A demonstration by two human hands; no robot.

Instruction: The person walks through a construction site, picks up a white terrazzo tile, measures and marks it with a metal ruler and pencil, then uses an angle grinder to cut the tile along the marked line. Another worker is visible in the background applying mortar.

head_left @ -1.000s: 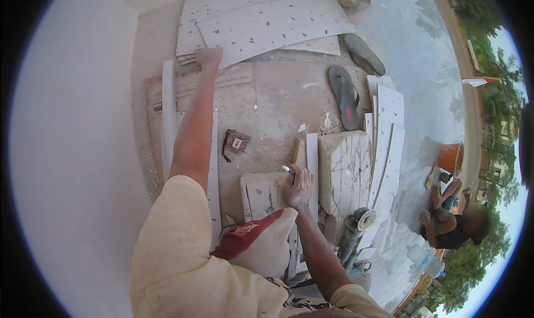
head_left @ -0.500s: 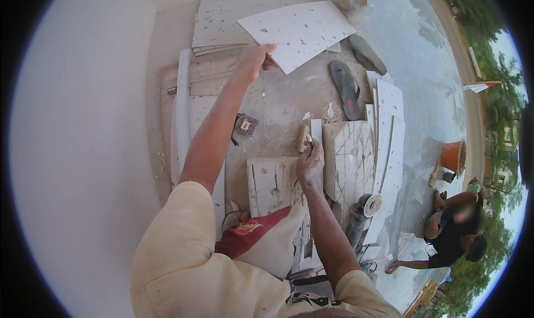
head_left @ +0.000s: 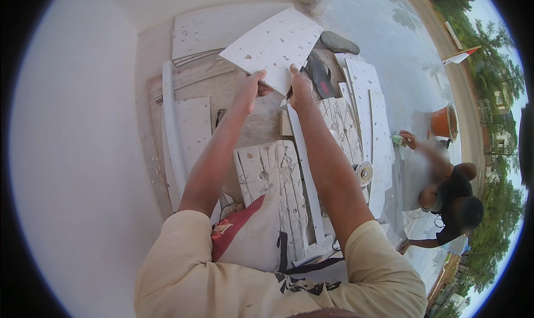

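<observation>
A white speckled tile (head_left: 272,45) is held tilted over the far part of the work area, with one corner pointing toward me. My left hand (head_left: 251,91) grips its near left edge, thumb on top and fingers curled beneath. On the near right edge, my right hand (head_left: 301,89) is closed in the same way. A small dark item shows by the right fingers, too hidden to make out clearly. Beneath and behind the held piece lies a stack of similar tiles (head_left: 194,31).
Scored white blocks (head_left: 267,168) stand between my forearms and right of them. A grinder's disc (head_left: 364,174) shows beside my right forearm. Sandals (head_left: 339,43) and leaning tiles (head_left: 382,129) are to the right. Farther right, a person (head_left: 456,207) crouches near an orange bucket (head_left: 443,122).
My right hand has moved from beside the blocks up to the tile and grips it. The tile has come nearer to me. The other person's arm has reached out with a green item.
</observation>
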